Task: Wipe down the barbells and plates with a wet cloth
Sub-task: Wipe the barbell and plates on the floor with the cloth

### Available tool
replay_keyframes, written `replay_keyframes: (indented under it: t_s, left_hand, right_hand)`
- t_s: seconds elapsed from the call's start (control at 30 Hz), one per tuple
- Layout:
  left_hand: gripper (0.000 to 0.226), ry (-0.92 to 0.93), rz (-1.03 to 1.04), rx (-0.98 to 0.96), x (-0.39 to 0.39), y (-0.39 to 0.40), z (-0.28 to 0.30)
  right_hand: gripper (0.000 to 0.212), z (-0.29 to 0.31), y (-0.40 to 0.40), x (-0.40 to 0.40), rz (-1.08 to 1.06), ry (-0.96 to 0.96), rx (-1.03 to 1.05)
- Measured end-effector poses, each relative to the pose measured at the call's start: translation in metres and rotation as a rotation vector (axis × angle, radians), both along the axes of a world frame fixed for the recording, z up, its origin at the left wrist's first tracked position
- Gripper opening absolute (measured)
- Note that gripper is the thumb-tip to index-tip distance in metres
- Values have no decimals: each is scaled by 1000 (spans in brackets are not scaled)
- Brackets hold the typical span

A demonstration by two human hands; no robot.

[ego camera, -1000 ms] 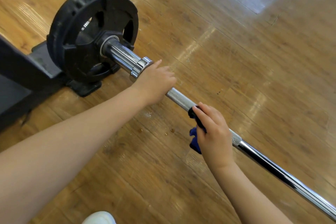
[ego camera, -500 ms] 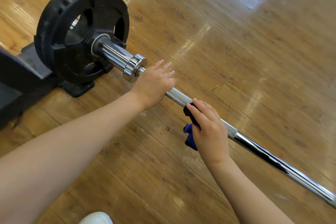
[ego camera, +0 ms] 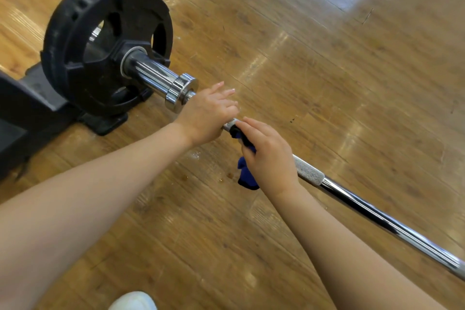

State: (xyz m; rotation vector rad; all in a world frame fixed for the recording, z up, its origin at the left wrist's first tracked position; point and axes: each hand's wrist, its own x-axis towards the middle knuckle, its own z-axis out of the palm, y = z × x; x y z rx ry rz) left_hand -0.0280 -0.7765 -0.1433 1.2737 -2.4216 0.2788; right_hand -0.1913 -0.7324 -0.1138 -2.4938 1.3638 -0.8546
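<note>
A chrome barbell (ego camera: 364, 211) runs from the upper left to the lower right edge. A black weight plate (ego camera: 83, 40) sits on its sleeve, behind a shiny collar (ego camera: 180, 92). My left hand (ego camera: 207, 114) rests on the bar just beside the collar, fingers stretched forward. My right hand (ego camera: 270, 156) grips a dark blue cloth (ego camera: 245, 176) wrapped round the knurled part of the bar, almost touching my left hand. A loose end of the cloth hangs below the bar.
A black stand or bench base (ego camera: 22, 111) lies at the left under the plate. The floor is glossy wooden boards (ego camera: 327, 70). The toe of a white shoe (ego camera: 133, 301) shows at the bottom edge.
My right hand has slid the cloth up the bar toward the collar, closing the gap to my left hand. My left hand has stayed by the collar.
</note>
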Motion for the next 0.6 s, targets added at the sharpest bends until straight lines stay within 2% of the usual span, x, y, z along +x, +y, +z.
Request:
replay_keyframes:
  t_s: [0.13,0.3,0.47,0.6]
  left_hand:
    - [37,1,10,9,0,1,-1]
    - [39,12,11,22,2,-1,-3]
    - [35,-29,28,29,0,3,2]
    - [40,-94,58,-13,-9,12,-1]
  right_hand:
    - [39,-7,10,-22,-60,13,51]
    - [35,-4,21,-43,-145,35,-1]
    - [33,-2,1,-11,-76,31,-13]
    - [43,-10,8,-20,-73,6,60]
